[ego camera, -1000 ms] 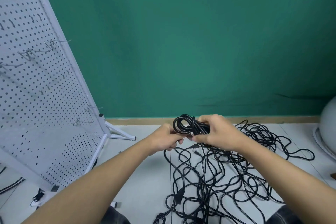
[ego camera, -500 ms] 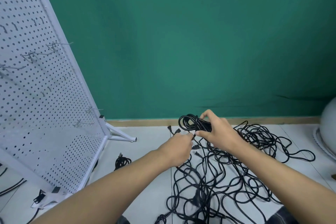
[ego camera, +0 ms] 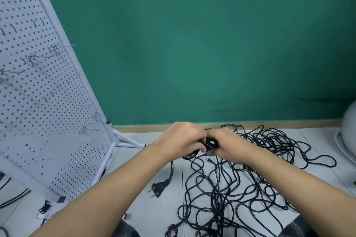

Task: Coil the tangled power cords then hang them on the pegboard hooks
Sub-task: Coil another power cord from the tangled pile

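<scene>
fingers [ego camera: 196, 137] of left hand [ego camera: 179, 141], right hand [ego camera: 228, 146] gripping coiled cord [ego camera: 212, 143]

Open floor [ego camera: 154, 215] beside the pegboard [ego camera: 44, 117] — tangled cords [ego camera: 250, 188] crowd the right.

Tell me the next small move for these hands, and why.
Probably wind the loose tail round the coiled cord. The left hand and right hand both grip that small coil between them, yet the tail, ending in the plug, trails free below the left hand. Securing it first seems wise before reaching for a pegboard hook.
</scene>
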